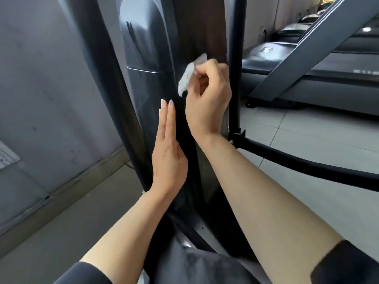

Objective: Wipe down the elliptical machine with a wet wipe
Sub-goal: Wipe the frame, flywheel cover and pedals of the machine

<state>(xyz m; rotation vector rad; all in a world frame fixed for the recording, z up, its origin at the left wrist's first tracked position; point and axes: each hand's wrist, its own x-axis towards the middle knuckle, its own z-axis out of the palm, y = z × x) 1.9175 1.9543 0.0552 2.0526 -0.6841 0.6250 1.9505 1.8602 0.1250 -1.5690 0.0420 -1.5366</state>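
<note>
Right hand (207, 99) has its fingers curled around a crumpled white wet wipe (189, 75) and holds it against the dark central column of the elliptical machine (147, 58). Left hand (169, 148) lies flat with straight fingers against the same column, just below.

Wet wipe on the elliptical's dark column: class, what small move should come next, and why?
Probably draw the wet wipe down the dark column. The right hand pinches it against the upper part of the panel, while the left hand rests flat lower down, so the stretch below the wipe looks yet to be wiped.
</note>
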